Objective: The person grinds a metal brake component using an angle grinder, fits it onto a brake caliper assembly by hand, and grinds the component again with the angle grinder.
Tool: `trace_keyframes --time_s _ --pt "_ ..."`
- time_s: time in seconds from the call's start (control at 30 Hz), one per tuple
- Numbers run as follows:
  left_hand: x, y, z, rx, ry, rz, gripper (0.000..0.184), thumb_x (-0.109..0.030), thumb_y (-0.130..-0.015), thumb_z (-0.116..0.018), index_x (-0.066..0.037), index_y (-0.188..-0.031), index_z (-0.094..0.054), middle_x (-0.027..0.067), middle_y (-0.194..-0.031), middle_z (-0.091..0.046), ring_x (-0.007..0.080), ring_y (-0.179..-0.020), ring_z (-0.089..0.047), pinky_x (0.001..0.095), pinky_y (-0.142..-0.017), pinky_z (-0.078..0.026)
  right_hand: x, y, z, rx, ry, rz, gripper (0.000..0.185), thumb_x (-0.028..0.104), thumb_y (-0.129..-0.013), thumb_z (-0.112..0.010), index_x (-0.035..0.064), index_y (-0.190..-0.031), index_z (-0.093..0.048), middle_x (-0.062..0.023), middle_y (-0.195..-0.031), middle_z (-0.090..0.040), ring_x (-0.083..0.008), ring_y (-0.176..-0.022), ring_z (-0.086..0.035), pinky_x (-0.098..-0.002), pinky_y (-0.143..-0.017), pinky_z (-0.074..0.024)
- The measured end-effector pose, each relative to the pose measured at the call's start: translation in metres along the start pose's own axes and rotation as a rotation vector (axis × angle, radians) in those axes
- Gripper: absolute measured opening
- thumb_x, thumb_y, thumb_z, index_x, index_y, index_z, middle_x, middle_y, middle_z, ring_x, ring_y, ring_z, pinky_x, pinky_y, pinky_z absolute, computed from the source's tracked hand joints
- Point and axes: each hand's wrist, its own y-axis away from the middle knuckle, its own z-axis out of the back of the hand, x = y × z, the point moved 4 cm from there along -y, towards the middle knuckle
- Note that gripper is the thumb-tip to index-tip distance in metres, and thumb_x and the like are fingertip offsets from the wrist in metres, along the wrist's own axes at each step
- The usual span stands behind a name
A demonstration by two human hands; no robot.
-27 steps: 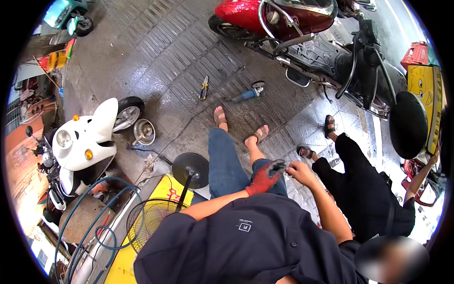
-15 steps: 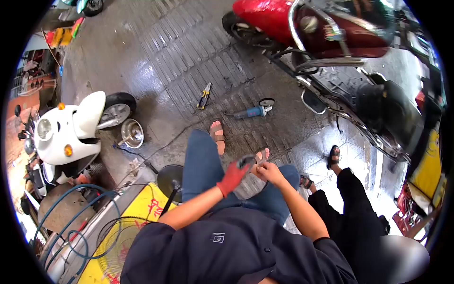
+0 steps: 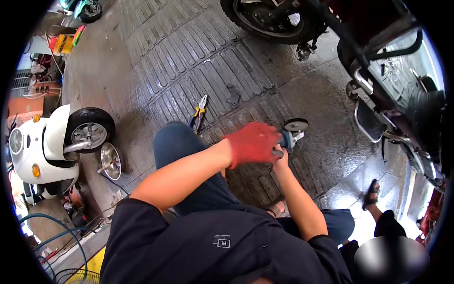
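Note:
An angle grinder point(image 3: 287, 138) with a blue body and a disc point(image 3: 296, 124) lies on the wet floor ahead of me. My left hand point(image 3: 254, 143), in a red glove, is over its body with fingers curled around it. The glove hides most of the tool. A dark grey tip, apparently the glove's thumb, shows at the glove's lower edge. My bare right hand point(image 3: 282, 159) is just below the grinder's head, against that grey tip. Its fingers are mostly hidden. Yellow-and-black pliers point(image 3: 199, 113) lie on the floor farther left.
A white scooter point(image 3: 45, 149) stands at the left, with a metal bowl point(image 3: 110, 161) by its front wheel. A dark motorcycle point(image 3: 366, 94) fills the upper right. Another person's sandalled foot point(image 3: 372, 191) is at the lower right. A blue hose point(image 3: 52, 220) curls at the lower left.
I have leaned forward. Both hands have moved up and forward, from above my lap to the grinder. My gloved left hand now covers the grinder's body.

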Motion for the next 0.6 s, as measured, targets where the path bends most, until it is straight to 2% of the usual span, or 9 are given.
trace_keyframes --time_s 0.07,0.13,0.2,0.23,0.27,0.33,0.4,0.5,0.6 --pt "-0.039 -0.012 -0.028 0.224 -0.018 -0.003 0.060 -0.045 -0.080 -0.061 -0.003 -0.122 -0.055 0.0201 -0.121 -0.057 0.0339 -0.117 -0.051 0.0395 -0.100 -0.039 -0.021 -0.009 0.033 -0.112 -0.183 0.375 0.044 0.034 -0.084 -0.065 0.0022 -0.111 -0.051 -0.0099 -0.097 -0.060 -0.0188 -0.076 -0.062 -0.0327 -0.062 -0.0526" --pt "-0.035 -0.019 -0.036 0.106 0.101 0.003 0.061 -0.046 -0.079 -0.060 -0.003 -0.123 -0.055 0.0196 -0.120 -0.057 0.0341 -0.116 -0.052 0.0407 -0.100 -0.037 -0.030 -0.013 0.020 -0.065 -0.294 0.294 0.046 0.035 -0.083 -0.066 0.0026 -0.111 -0.051 -0.0100 -0.098 -0.060 -0.0197 -0.078 -0.062 -0.0328 -0.062 -0.0522" --pt "-0.015 -0.013 -0.054 0.136 0.108 0.060 0.060 -0.047 -0.078 -0.060 -0.003 -0.118 -0.057 0.0198 -0.117 -0.058 0.0334 -0.112 -0.054 0.0409 -0.096 -0.041 -0.040 -0.016 -0.001 0.052 -0.462 0.126 0.049 0.037 -0.081 -0.069 0.0035 -0.112 -0.050 -0.0103 -0.100 -0.060 -0.0214 -0.081 -0.062 -0.0328 -0.061 -0.0515" --pt "0.007 -0.017 -0.070 0.271 0.040 0.141 0.060 -0.049 -0.077 -0.061 -0.003 -0.115 -0.058 0.0199 -0.116 -0.058 0.0333 -0.111 -0.055 0.0414 -0.095 -0.042 -0.013 0.007 -0.010 -0.044 -0.346 0.053 0.053 0.035 -0.077 -0.073 0.0042 -0.112 -0.049 -0.0105 -0.104 -0.059 -0.0228 -0.083 -0.062 -0.0350 -0.061 -0.0503" --pt "0.031 -0.017 -0.094 0.398 -0.034 0.222 0.060 -0.051 -0.076 -0.061 -0.003 -0.113 -0.058 0.0201 -0.116 -0.058 0.0332 -0.109 -0.056 0.0419 -0.093 -0.044 -0.009 0.004 -0.021 -0.041 -0.360 0.065 0.053 0.035 -0.077 -0.073 0.0042 -0.112 -0.049 -0.0105 -0.104 -0.059 -0.0228 -0.083 -0.062 -0.0350 -0.061 -0.0503" --pt "0.077 -0.025 -0.163 0.366 -0.263 0.357 0.066 -0.056 -0.072 -0.062 -0.003 -0.112 -0.057 0.0192 -0.109 -0.061 0.0316 -0.107 -0.057 0.0413 -0.090 -0.046 0.003 -0.013 -0.011 -0.291 -0.307 0.070 0.055 0.033 -0.074 -0.077 0.0054 -0.112 -0.049 -0.0089 -0.105 -0.058 -0.0222 -0.083 -0.060 -0.0391 -0.062 -0.0496" --pt "0.088 -0.029 -0.192 0.382 -0.211 0.352 0.072 -0.057 -0.069 -0.063 -0.002 -0.115 -0.055 0.0198 -0.108 -0.062 0.0309 -0.106 -0.058 0.0416 -0.089 -0.047 -0.019 -0.026 -0.002 -0.306 -0.402 0.112 0.050 0.031 -0.073 -0.077 0.0096 -0.110 -0.051 -0.0056 -0.097 -0.058 -0.0223 -0.080 -0.059 -0.0386 -0.063 -0.0474" --pt "0.068 -0.019 -0.190 0.311 -0.138 0.374 0.076 -0.056 -0.065 -0.066 -0.001 -0.117 -0.053 0.0212 -0.110 -0.062 0.0315 -0.104 -0.060 0.0426 -0.087 -0.048 -0.013 -0.032 -0.007 -0.181 -0.511 0.304 0.063 0.025 -0.070 -0.078 0.0032 -0.122 -0.049 -0.0063 -0.106 -0.057 -0.0189 -0.089 -0.057 -0.0334 -0.080 -0.0473" --pt "0.060 -0.006 -0.193 0.224 -0.055 0.428 0.082 -0.055 -0.062 -0.068 0.002 -0.119 -0.051 0.0230 -0.112 -0.061 0.0328 -0.103 -0.061 0.0419 -0.084 -0.050 0.003 0.010 -0.009 -0.186 -0.483 0.241 0.063 0.026 -0.072 -0.075 -0.0052 -0.120 -0.048 -0.0107 -0.110 -0.056 -0.0204 -0.098 -0.057 -0.0352 -0.085 -0.0467"
